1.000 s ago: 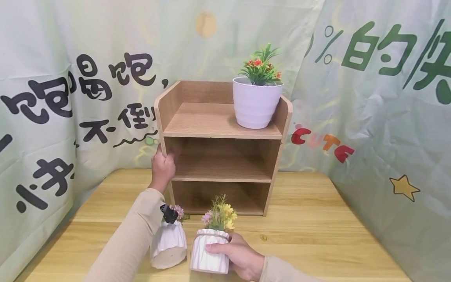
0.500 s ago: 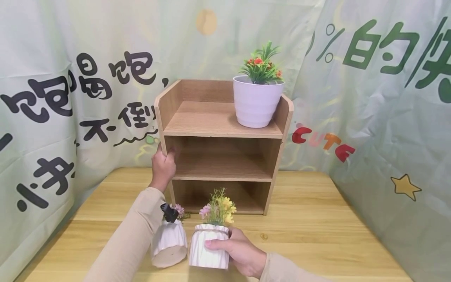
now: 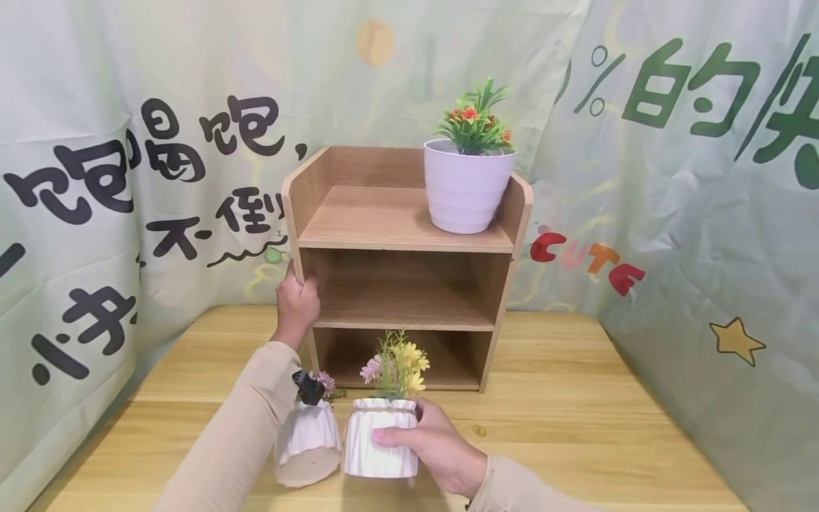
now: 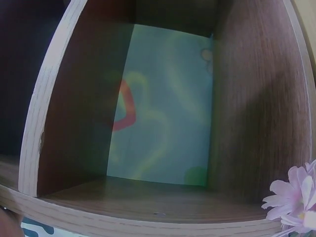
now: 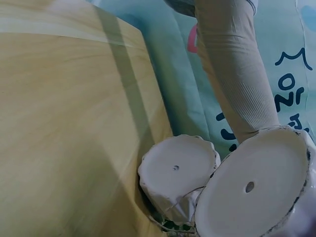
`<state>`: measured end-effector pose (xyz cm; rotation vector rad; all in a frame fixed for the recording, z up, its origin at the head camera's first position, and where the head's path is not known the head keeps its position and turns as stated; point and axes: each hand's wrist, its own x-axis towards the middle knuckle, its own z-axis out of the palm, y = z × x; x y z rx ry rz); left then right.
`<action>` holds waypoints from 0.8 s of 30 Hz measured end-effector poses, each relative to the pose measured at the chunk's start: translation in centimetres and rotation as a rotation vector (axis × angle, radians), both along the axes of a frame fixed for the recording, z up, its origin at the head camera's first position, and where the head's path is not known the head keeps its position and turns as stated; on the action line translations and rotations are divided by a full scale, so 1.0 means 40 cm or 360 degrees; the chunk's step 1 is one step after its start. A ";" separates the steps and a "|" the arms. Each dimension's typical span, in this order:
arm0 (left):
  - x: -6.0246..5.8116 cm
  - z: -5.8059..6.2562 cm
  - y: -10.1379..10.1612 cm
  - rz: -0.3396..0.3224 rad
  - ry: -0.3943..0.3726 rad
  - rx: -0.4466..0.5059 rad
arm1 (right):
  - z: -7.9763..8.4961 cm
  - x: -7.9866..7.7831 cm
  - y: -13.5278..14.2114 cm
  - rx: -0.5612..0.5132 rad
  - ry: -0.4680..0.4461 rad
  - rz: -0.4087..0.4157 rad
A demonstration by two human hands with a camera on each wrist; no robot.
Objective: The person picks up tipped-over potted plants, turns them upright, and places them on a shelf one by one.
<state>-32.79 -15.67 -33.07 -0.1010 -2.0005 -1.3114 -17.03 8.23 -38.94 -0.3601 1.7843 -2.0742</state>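
My left hand [image 3: 297,306] grips the left side panel of a wooden shelf unit [image 3: 403,306] with three levels. In my right hand [image 3: 441,444] I hold a small white ruffled flower pot [image 3: 363,459] with yellow and pink flowers, upright, thumb across its front and twine round its neck. Just left of it a second white pot [image 3: 307,434] lies on its side on the table, base facing me, its pink flowers partly hidden by my left wrist camera. The right wrist view shows the undersides of the held pot [image 5: 252,197] and the lying pot [image 5: 177,163].
A larger white pot [image 3: 467,192] with red flowers and green leaves stands at the right of the shelf unit's top level. The wooden table [image 3: 576,427] runs back to printed curtains [image 3: 672,213] on both sides.
My right hand has raised the flower pot slightly, its flowers now overlapping more of the lowest shelf level. The left hand keeps its grip in the same place on the shelf unit.
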 end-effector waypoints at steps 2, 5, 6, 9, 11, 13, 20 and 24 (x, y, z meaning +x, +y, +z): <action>0.001 0.000 0.000 0.0002 -0.0004 -0.0006 | 0.003 0.000 0.000 -0.0011 0.0000 0.0005; 0.002 0.001 0.001 0.0006 0.0004 -0.0010 | 0.010 0.000 0.001 -0.0036 -0.0003 0.0011; 0.003 0.002 0.001 0.0009 0.0008 -0.0013 | 0.013 0.000 0.002 -0.0046 -0.0003 0.0014; 0.003 0.001 0.001 0.0013 0.0014 -0.0011 | 0.021 -0.001 0.003 -0.0078 -0.0001 0.0014; 0.003 0.000 0.001 0.0015 0.0011 -0.0009 | 0.027 -0.002 0.004 -0.0082 0.0012 0.0012; 0.003 0.000 0.001 0.0016 0.0007 -0.0010 | 0.033 -0.002 0.006 -0.0077 0.0021 0.0001; 0.003 0.001 0.001 0.0019 0.0016 -0.0018 | 0.061 -0.006 0.011 0.0009 0.0092 -0.0042; 0.003 0.001 0.002 0.0017 0.0026 -0.0016 | 0.077 -0.011 0.012 0.0022 0.0111 -0.0065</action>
